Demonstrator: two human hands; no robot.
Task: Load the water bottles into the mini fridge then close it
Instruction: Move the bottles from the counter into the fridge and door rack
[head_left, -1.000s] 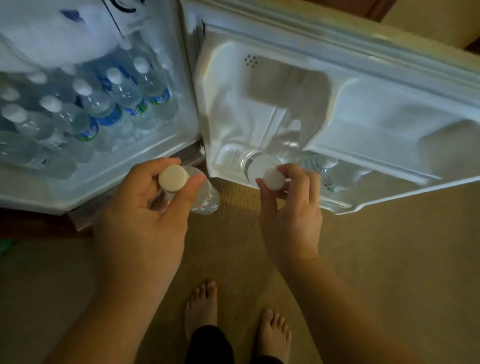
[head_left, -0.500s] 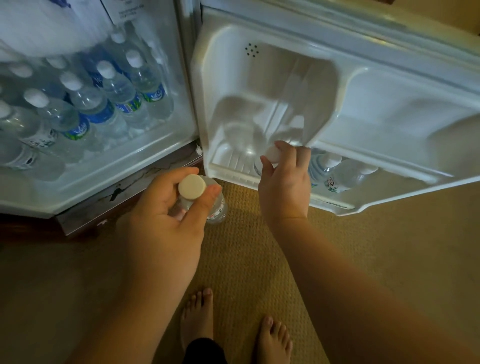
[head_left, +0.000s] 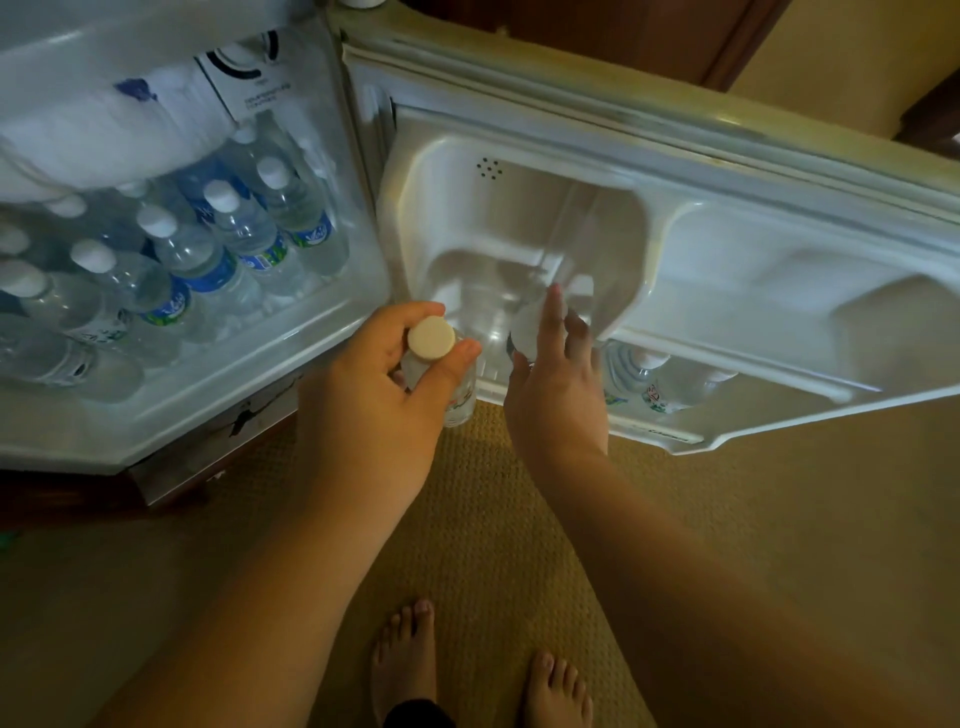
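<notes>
The water bottle (head_left: 441, 374) in the person's left hand (head_left: 384, 395) is upright, pinched near its neck between thumb and curled fingers, with its pale round cap (head_left: 430, 338) facing up. It hangs just in front of the lower edge of the open mini fridge door (head_left: 675, 270), at the hinge end of the door shelf (head_left: 660, 436). The right hand (head_left: 558, 384) reaches over that shelf with its fingers loosely spread, resting against a second bottle (head_left: 530, 327) standing in the shelf; whether they actually grip it I cannot tell. Further along the same shelf more bottles (head_left: 660, 379) stand side by side. Inside the fridge cabinet (head_left: 171, 415), rows of capped bottles with blue labels (head_left: 208, 260) fill the floor beneath a frosty freezer box (head_left: 104, 130). Below, bare feet (head_left: 405, 660) stand on a tan woven mat (head_left: 493, 519).
</notes>
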